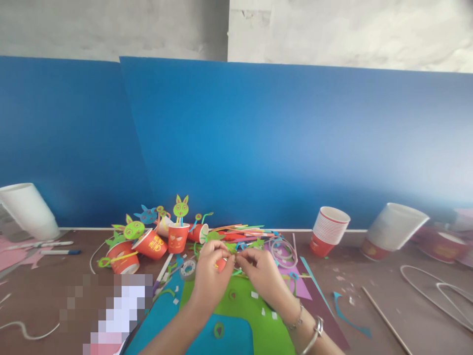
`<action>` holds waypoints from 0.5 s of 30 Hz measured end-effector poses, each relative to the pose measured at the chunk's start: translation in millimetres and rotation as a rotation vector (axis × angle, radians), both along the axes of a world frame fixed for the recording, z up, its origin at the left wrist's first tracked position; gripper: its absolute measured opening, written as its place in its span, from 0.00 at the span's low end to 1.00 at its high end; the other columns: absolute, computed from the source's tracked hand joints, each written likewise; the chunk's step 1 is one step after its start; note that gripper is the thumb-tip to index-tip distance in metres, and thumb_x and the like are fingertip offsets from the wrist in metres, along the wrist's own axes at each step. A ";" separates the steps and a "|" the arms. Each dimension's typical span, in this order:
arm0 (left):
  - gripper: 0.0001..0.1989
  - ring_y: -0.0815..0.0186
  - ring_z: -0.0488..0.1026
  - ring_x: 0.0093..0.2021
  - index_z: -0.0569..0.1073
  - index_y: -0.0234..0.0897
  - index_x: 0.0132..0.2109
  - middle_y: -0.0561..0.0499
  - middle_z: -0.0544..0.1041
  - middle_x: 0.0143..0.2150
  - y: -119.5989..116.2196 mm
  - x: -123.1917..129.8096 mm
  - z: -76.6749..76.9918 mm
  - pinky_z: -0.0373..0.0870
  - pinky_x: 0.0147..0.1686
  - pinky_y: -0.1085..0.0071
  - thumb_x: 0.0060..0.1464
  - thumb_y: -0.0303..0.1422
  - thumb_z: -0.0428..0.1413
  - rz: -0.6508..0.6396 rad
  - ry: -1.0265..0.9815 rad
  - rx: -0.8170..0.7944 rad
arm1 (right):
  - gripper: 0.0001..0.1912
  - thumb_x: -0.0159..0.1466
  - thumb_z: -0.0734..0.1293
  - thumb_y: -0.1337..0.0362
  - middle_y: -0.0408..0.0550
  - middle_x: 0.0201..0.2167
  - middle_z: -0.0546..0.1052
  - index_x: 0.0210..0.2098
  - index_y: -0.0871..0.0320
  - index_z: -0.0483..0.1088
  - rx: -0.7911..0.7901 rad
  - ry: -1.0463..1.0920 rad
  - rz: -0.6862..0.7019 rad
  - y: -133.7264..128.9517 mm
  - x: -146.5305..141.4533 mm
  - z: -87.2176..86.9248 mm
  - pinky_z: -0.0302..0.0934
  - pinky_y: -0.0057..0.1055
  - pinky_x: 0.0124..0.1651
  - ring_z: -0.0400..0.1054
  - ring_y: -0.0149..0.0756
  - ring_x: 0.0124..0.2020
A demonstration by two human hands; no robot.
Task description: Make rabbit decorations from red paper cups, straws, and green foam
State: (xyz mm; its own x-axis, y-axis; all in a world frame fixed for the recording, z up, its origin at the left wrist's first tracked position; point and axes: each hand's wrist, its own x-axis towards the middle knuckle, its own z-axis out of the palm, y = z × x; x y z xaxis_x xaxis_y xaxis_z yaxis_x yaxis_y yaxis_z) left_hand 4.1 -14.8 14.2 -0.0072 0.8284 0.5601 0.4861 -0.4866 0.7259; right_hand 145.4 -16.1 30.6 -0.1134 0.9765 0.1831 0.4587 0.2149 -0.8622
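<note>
My left hand point(211, 272) and my right hand point(260, 270) meet above the paper sheets, fingertips nearly touching. Both are closed in a pinch, and whatever lies between the fingertips is too small to make out. A bit of red and orange point(220, 265) shows behind my left thumb; its kind is hidden. Below my hands lie a green paper sheet point(271, 333) and a blue paper sheet point(232, 340), with a small green cut-out ring point(219, 330) and several white scraps point(254, 295) on top. A roll of tape point(187, 268) rests left of my left hand.
Red paper cups point(179, 238) with paper animal heads stand and lie at the back left. Pipe cleaners and straws point(240, 231) are heaped behind my hands. A stack of cups point(328, 231) leans at right, near a wooden stick point(386, 320). Blue panels point(277, 148) close off the back.
</note>
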 end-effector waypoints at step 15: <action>0.07 0.63 0.69 0.39 0.71 0.37 0.25 0.50 0.70 0.34 0.5 -0.5 -0.8 0.67 0.41 0.67 0.51 0.28 0.54 0.003 -0.011 0.004 | 0.14 0.58 0.60 0.61 0.45 0.21 0.73 0.22 0.60 0.71 -0.006 0.014 -0.011 0.0 -1.9 -0.2 0.53 0.27 0.28 0.62 0.33 0.25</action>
